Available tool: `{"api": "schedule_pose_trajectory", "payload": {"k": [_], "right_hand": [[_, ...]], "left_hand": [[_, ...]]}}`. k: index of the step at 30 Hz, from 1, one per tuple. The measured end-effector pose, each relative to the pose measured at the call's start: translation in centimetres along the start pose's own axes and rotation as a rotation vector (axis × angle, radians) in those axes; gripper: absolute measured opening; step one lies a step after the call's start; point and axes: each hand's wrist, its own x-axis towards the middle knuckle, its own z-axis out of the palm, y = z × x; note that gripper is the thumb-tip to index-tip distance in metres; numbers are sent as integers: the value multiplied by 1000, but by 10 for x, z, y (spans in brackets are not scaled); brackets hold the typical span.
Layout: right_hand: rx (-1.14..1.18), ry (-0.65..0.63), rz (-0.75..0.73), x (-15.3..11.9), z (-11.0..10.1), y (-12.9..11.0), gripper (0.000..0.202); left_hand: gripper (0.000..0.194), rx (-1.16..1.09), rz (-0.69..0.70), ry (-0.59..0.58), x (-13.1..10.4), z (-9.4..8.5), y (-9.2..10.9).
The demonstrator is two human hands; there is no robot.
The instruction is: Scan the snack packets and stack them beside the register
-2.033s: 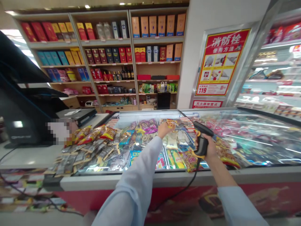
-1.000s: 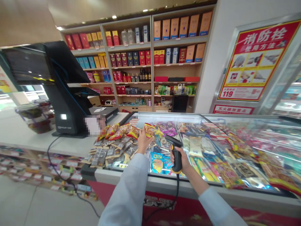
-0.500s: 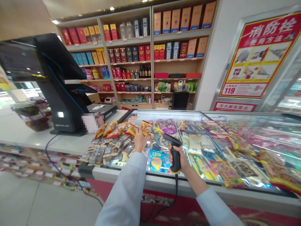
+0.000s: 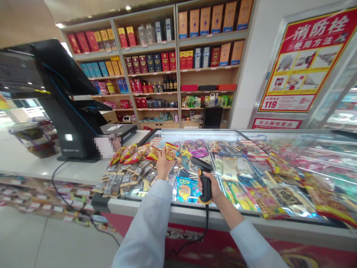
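My left hand [image 4: 164,166] is closed on a red and yellow snack bag [image 4: 171,152], its fingers at the bag's left edge. Similar bags [image 4: 136,155] are heaped just left of it, above many small clear packets with brown contents [image 4: 139,171]. In my right hand [image 4: 214,185] is a black and yellow barcode scanner [image 4: 205,186], gripped by its handle. The scanner's head tilts up and left towards the snack bag but stays apart from it. A cable hangs from the handle. Blue snack packets [image 4: 185,189] lie under the glass between both hands.
A glass-topped freezer [image 4: 251,134] spans the front, with more snack bags [image 4: 266,203] to the right. At left, a black checkout terminal [image 4: 75,123] and stacked plastic tubs [image 4: 36,137] stand on a white counter [image 4: 25,163]. Shelves of boxed goods [image 4: 164,62] line the back.
The view has shifted slightly. Both hands keep nearly the same places, the left still holding the snack bag and the right the scanner.
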Motion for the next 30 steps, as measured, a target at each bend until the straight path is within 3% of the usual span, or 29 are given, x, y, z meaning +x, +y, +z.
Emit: {"api": "schedule_pose_trajectory", "payload": {"k": [7,13,19,24,30], "right_hand": [[47,86,-45,3,1,-3,26],[54,128,-56,7,8,-12,26],[74,76,-88,23,38,-15,24],[65,38,-36,48,58,4,27],[92,48,36,80,61,35,24]], "left_hand": [[80,-60,-57,-26,-3,-4,10],[85,-68,-87,-34,-1,-38,13],[76,73,-127,35,-12,-68,-12],[69,175,-67,75,-29,-76,-29],[65,231,-9,174,-48,-76,-36]]}}
